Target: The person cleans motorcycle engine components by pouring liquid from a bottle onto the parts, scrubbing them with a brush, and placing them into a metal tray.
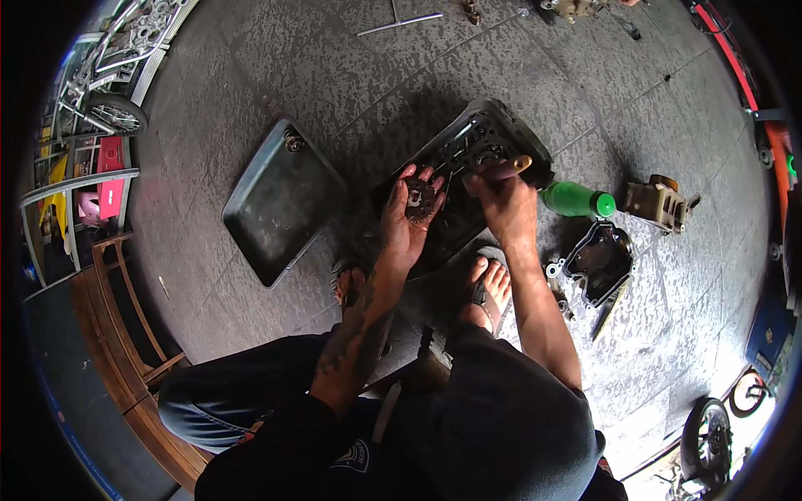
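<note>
A dark, toothed metal gear (419, 200) lies in my left hand (403, 224), palm up with the fingers curled around it. My right hand (510, 210) is closed on a brush (506, 169) with a wooden handle; its bristle end is hidden by my fingers. Both hands are over a black tray (528, 134) standing between and beyond my feet. Several dark, oily metal parts (484, 154) lie in that tray, partly covered by my hands. The brush is to the right of the gear, apart from it.
Left of my hands lies a second grey tray (280, 213) with a small metal part (293, 144) in its corner. On the right are a green bottle (576, 200), an engine cover (599, 260) and a metal engine part (656, 204). A T-handle wrench (399, 23) lies farther off.
</note>
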`<state>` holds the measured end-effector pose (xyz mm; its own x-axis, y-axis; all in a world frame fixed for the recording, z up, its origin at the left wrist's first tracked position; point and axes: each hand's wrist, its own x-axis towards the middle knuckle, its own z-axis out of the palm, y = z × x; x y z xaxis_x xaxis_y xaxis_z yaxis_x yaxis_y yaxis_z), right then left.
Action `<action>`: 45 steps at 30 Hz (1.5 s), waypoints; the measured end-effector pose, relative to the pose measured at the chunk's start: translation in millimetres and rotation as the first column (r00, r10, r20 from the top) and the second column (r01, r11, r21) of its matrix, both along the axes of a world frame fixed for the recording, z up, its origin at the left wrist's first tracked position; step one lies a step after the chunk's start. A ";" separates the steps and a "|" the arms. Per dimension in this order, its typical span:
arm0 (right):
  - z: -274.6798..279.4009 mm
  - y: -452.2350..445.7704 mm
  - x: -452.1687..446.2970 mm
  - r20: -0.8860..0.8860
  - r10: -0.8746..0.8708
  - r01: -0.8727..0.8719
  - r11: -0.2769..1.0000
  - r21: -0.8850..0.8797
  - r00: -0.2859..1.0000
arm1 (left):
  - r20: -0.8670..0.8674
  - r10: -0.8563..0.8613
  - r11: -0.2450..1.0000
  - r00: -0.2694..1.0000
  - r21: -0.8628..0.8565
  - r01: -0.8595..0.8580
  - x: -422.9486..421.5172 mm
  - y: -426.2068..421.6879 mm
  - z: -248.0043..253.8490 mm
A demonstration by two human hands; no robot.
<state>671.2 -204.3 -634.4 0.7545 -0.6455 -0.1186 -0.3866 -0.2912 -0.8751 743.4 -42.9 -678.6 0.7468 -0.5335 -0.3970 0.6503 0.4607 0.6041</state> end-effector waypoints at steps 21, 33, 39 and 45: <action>-42.4 17.6 -95.1 0.330 -0.699 0.582 0.713 0.392 0.634 | -0.210 -0.003 1.000 0.978 0.021 0.008 -21.4 11.7 0.4; -93.8 -44.6 -83.4 0.226 -0.490 0.510 0.860 -0.035 0.842 | -0.251 -0.102 0.983 0.963 -0.173 0.059 -18.6 13.9 -21.1; 16.8 -50.6 -98.3 0.182 -0.004 0.070 0.931 -0.359 0.983 | -0.273 -0.133 0.945 0.953 -0.325 0.039 -14.7 13.8 -23.4; 91.7 -54.9 -126.9 -0.485 0.342 -0.565 0.691 -0.451 0.805 | -0.274 -0.099 0.937 0.957 -0.350 -0.003 -8.3 1.4 -43.1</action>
